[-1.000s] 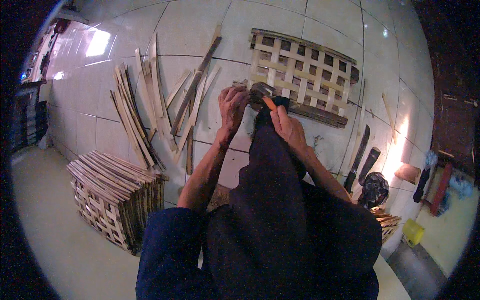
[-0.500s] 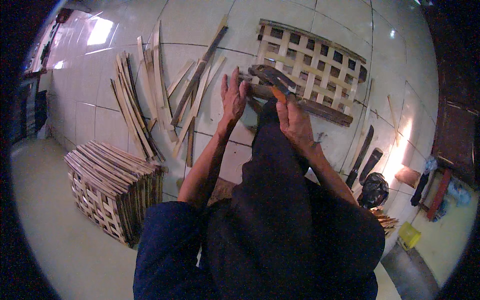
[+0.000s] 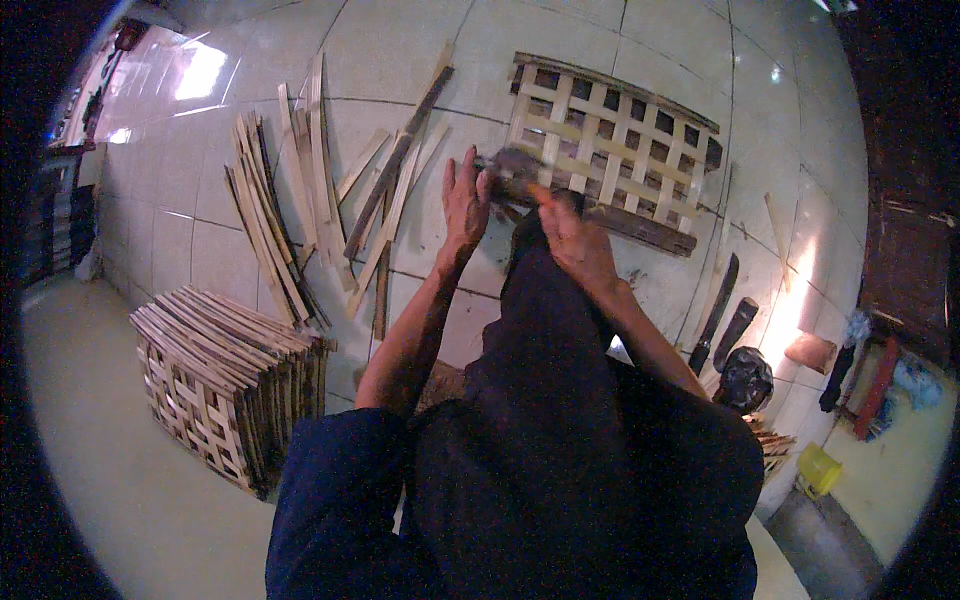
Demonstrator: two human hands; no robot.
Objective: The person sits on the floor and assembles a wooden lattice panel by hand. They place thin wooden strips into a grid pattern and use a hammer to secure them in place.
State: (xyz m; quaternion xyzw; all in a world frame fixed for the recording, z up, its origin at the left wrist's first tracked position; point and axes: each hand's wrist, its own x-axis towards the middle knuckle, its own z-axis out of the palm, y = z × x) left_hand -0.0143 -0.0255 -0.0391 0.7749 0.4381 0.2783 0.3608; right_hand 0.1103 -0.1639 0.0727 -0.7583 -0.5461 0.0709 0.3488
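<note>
Pale tiled floor [image 3: 640,60] fills most of the view. A person sits low on it, seen from above, in dark clothes, both forearms reaching forward. Left of the person stands a stack of finished woven lattice panels [image 3: 225,385], set on edge and packed close. Ahead on the tiles lies one flat woven bamboo lattice panel [image 3: 610,140], a dark slat [image 3: 640,228] along its near edge. Left of that panel, loose bamboo strips [image 3: 300,215] are fanned out on the floor, some pale, one darker, crossing each other.

Both hands meet at the near left corner of the flat panel. Left hand [image 3: 465,200] is upright, fingers long and nearly straight, close together, pressed against a dark short bamboo piece [image 3: 512,178] that sits between the two hands. Right hand [image 3: 570,235] is curled over the same piece from the other side; how its fingers close around it cannot be made out, since the knuckles hide the grip.

Right of the person, near the knee, two dark long blades [image 3: 722,315] lie on the tiles, and just beside them a dark round bundle [image 3: 745,378]. Farther right is a small yellow container [image 3: 818,468].
</note>
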